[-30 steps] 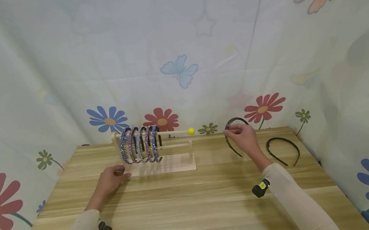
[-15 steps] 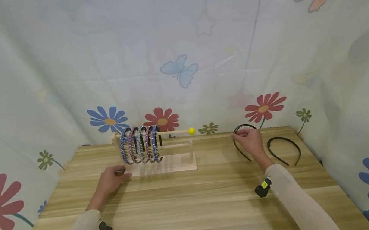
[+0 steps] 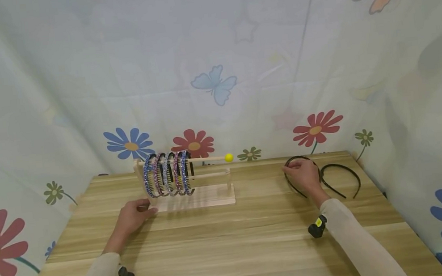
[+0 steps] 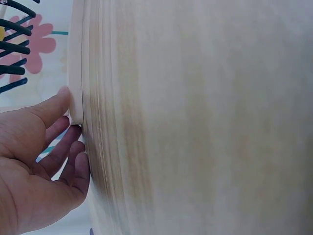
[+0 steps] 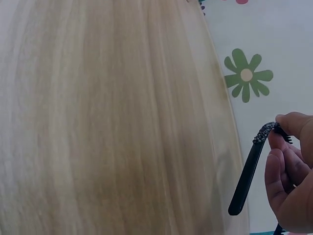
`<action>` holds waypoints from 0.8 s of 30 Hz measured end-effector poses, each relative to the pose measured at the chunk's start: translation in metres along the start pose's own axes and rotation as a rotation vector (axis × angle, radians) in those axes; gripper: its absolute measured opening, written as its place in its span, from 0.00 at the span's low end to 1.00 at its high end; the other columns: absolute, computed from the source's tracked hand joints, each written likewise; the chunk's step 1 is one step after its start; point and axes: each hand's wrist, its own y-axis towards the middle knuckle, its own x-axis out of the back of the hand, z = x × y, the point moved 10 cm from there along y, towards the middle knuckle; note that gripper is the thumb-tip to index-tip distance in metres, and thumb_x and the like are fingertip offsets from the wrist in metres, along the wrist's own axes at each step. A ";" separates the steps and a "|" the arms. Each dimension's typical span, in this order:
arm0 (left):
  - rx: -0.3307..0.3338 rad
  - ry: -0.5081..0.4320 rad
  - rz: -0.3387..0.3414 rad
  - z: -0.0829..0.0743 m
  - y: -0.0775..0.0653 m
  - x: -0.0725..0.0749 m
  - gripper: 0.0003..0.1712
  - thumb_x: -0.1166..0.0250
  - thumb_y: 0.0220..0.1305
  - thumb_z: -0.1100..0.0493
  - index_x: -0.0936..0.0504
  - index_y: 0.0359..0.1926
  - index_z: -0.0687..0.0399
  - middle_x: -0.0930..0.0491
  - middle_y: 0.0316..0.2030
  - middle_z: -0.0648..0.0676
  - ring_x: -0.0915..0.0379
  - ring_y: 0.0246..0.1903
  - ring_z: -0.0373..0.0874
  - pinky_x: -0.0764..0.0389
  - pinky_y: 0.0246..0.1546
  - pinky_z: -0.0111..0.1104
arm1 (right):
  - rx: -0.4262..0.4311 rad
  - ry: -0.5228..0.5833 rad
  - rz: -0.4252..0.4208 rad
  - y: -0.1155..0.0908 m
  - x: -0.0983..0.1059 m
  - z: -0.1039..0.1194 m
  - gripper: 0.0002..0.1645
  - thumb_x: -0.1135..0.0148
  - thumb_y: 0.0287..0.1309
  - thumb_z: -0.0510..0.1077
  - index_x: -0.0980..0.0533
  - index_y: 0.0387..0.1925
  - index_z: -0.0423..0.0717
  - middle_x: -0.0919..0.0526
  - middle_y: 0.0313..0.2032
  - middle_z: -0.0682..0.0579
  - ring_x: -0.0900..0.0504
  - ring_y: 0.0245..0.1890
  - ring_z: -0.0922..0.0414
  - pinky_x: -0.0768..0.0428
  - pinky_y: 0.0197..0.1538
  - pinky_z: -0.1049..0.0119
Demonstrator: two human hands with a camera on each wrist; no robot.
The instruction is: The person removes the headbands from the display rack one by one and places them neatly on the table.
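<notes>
My left hand (image 3: 132, 215) holds the left end of a wooden headband stand (image 3: 215, 195); in the left wrist view the thumb lies along the base (image 4: 76, 63) and the curled fingers are at its end. Several glittery toothed headbands (image 3: 166, 175), blue, pink and silver, hang on the stand's upper rod. On the right, my right hand (image 3: 305, 177) pinches a black headband (image 3: 294, 188) between thumb and fingers. The right wrist view shows a dark, beaded section on this headband (image 5: 248, 171) and its smooth end pointing down. Fingers hide part of the band.
Another black headband (image 3: 339, 166) lies on the wooden table (image 3: 217, 255), just right of the right hand. A yellow ball (image 3: 229, 158) caps the stand's upper rod. Behind the table hangs a flowered cloth (image 3: 210, 40).
My right hand has moved right and lower with the black headband, bringing it down beside the other black headband. The left hand and the stand have stayed still.
</notes>
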 end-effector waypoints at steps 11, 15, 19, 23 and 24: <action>0.000 -0.002 0.005 0.001 0.000 0.000 0.27 0.29 0.67 0.51 0.18 0.59 0.68 0.16 0.51 0.68 0.17 0.49 0.60 0.18 0.50 0.52 | -0.014 -0.047 0.041 0.001 -0.005 -0.007 0.23 0.30 0.61 0.59 0.13 0.44 0.43 0.10 0.45 0.44 0.14 0.46 0.45 0.18 0.50 0.48; -0.001 -0.008 0.003 0.000 -0.001 0.000 0.27 0.29 0.67 0.52 0.19 0.58 0.68 0.15 0.51 0.68 0.17 0.48 0.60 0.17 0.49 0.52 | -0.010 -0.048 0.051 0.001 -0.009 -0.009 0.22 0.30 0.61 0.57 0.13 0.44 0.42 0.11 0.46 0.43 0.15 0.46 0.44 0.18 0.50 0.47; -0.007 -0.015 0.003 -0.001 -0.001 0.000 0.27 0.29 0.68 0.52 0.18 0.58 0.68 0.15 0.50 0.68 0.16 0.48 0.59 0.17 0.48 0.51 | -0.003 -0.053 0.041 0.004 -0.011 -0.013 0.22 0.29 0.61 0.56 0.12 0.43 0.41 0.11 0.46 0.42 0.15 0.47 0.44 0.18 0.51 0.47; -0.006 -0.026 0.005 -0.001 -0.001 0.000 0.27 0.29 0.68 0.52 0.19 0.59 0.68 0.15 0.50 0.67 0.16 0.48 0.59 0.17 0.48 0.51 | -0.016 -0.049 0.028 0.005 -0.012 -0.016 0.22 0.29 0.60 0.55 0.12 0.42 0.41 0.11 0.45 0.42 0.15 0.46 0.43 0.17 0.50 0.48; -0.003 -0.029 0.005 -0.001 -0.001 0.000 0.28 0.29 0.68 0.52 0.19 0.59 0.68 0.15 0.50 0.68 0.16 0.48 0.59 0.17 0.48 0.51 | -0.018 -0.048 0.027 0.005 -0.012 -0.016 0.22 0.29 0.60 0.55 0.12 0.42 0.40 0.11 0.45 0.42 0.15 0.46 0.43 0.17 0.50 0.48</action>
